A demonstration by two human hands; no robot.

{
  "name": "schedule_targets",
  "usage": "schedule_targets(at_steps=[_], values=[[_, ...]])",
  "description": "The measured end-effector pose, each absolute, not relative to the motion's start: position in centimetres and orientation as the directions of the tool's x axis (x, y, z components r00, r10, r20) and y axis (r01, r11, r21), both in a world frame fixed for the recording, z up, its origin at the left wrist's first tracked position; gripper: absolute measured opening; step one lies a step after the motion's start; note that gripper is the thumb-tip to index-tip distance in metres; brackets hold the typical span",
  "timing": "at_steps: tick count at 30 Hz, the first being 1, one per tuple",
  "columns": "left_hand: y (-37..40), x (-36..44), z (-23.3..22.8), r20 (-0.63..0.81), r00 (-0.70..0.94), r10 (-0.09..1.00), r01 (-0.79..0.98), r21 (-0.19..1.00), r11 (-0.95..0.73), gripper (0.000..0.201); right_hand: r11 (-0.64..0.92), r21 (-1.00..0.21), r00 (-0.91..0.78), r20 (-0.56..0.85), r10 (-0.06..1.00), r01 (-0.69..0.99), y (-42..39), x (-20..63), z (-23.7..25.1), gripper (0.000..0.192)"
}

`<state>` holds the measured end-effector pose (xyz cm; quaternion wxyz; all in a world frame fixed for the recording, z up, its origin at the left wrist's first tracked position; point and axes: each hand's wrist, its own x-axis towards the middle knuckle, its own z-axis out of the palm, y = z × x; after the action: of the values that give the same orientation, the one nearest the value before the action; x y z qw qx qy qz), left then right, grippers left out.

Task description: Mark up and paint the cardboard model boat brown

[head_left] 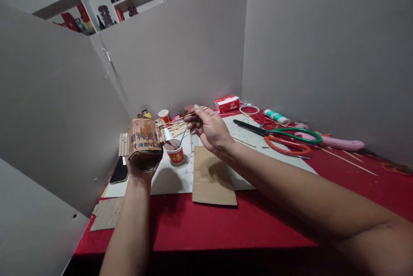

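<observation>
Above the left part of the red cloth-covered table point(200, 228): left hand point(142, 168) cupped from below around a brown, paint-smeared cardboard cylinder printed with dark characters point(144, 142), fingers wrapped on its base; right hand point(209, 129) pinched shut on a thin wooden-handled brush point(180, 118), tip just beside the cylinder's upper edge. Directly beneath, a small red-and-white paper cup of brown paint point(175, 152) with a blue stick in it, on white sheet point(167, 179). Risks, as judged: drips onto sheet or flat brown cardboard rectangle point(213, 177); cup tipped by a lowered wrist; soft cylinder wall crushed by a tighter grip. Green- and orange-handled scissors point(284, 138) well apart to the right.
</observation>
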<state>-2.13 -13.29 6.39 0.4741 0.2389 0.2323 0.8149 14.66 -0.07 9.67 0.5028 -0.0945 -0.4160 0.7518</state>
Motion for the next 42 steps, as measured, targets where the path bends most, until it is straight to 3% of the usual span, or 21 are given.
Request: schedule_targets(at_steps=[8, 20, 35, 42], values=[[-13.34, -2.15, 6.65, 0.111, -0.481, 0.87, -0.647, 0.624, -0.438, 0.052, -0.214, -0.722, -0.528, 0.24, 0.815, -0.658, -0.35, 14.67, 9.59, 0.024], [-13.55, -2.28, 6.42, 0.151, -0.459, 0.876, -0.661, 0.601, -0.45, 0.051, -0.217, -0.709, -0.532, 0.256, 0.807, -0.671, -0.13, 14.74, 9.48, 0.025], [-13.75, -2.18, 6.51, 0.179, -0.476, 0.861, -0.608, 0.64, -0.469, 0.045, -0.124, -0.746, -0.552, 0.359, 0.753, -0.654, -0.88, 14.97, 9.51, 0.027], [-13.73, -2.08, 6.75, 0.176, -0.458, 0.871, -0.63, 0.627, -0.458, 0.048, -0.066, -0.727, -0.478, 0.377, 0.793, -0.683, -0.26, 14.82, 9.67, 0.028]])
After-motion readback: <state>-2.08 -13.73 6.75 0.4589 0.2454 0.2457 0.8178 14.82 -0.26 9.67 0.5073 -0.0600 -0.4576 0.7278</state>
